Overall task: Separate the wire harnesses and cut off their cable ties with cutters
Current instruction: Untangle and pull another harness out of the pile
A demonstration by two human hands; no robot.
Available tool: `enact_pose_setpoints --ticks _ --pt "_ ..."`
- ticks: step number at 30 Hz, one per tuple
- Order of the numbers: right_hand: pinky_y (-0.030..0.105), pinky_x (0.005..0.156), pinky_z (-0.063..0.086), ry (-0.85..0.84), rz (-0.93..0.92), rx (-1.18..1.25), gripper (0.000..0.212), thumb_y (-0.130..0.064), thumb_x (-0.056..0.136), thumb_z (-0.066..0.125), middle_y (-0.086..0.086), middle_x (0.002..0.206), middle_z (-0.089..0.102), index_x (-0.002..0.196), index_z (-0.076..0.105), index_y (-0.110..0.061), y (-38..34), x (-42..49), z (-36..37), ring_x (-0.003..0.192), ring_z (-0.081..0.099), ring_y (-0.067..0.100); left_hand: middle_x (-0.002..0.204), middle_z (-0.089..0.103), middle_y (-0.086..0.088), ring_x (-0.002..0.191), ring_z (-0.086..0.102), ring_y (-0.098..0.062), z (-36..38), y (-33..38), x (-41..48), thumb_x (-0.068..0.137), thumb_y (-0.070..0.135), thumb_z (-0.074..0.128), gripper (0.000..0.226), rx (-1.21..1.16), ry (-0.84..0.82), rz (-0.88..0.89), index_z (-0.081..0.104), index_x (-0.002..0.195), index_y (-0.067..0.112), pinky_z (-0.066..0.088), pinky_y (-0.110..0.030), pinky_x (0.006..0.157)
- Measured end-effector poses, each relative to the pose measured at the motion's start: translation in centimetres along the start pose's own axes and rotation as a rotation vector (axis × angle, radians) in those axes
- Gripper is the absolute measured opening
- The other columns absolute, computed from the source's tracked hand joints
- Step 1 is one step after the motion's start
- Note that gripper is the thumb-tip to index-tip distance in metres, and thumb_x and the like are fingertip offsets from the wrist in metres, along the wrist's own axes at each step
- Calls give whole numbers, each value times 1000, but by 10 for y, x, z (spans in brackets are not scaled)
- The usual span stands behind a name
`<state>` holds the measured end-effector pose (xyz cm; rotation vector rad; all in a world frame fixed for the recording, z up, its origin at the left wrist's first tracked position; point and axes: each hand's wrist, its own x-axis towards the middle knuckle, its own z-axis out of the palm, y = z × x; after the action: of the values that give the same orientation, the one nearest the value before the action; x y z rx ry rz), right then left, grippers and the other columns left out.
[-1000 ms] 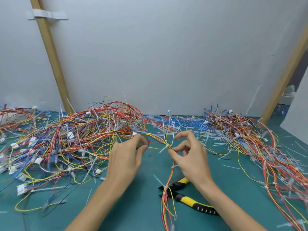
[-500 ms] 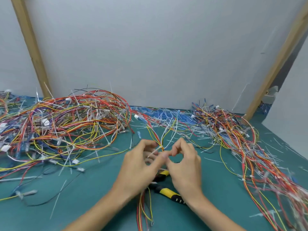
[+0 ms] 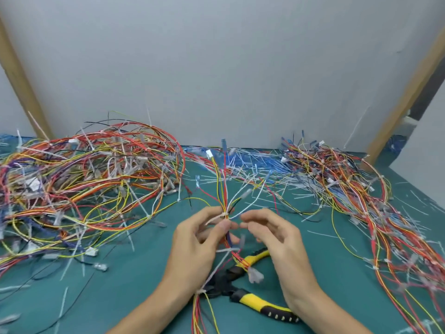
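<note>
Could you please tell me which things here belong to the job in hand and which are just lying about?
In use: left hand, harness, its cable tie, right hand, cutters.
Lying about: left wire pile, right wire pile, cut tie scraps, wooden post.

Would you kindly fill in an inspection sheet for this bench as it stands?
Surface: green mat, strewn with offcuts.
Job's things: harness held up between the hands; cutters lie on the mat beneath them.
Clutter: cut ties scattered at the back; left pile and right pile of tangled harnesses.
Hands: left hand pinches the harness at a tie; right hand is loosely curled beside it and seems to hold nothing.
Cables: harness wires fan out above the pinch and trail down over the cutters.
Surroundings: grey wall; left strut and right strut, both wooden.
</note>
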<state>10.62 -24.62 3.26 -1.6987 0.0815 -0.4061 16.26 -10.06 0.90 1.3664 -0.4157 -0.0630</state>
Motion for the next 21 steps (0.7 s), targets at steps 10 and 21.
enact_pose_setpoints --ticks 10,21 --pt "16 76 51 -19 42 127 20 -23 88 69 6 87 77 101 69 -8 8 3 -3 87 75 17 82 77 -12 65 74 -28 2 1 -2 84 17 67 27 -84 -126 -61 51 100 2 57 -25 61" --pt "18 48 42 101 76 187 16 -17 91 68 0 76 70 95 72 -2 10 8 -10 63 59 9 94 77 -9 78 75 -23 -8 9 3 78 16 76 36 -12 -270 -199 60 110 12 53 -19 67"
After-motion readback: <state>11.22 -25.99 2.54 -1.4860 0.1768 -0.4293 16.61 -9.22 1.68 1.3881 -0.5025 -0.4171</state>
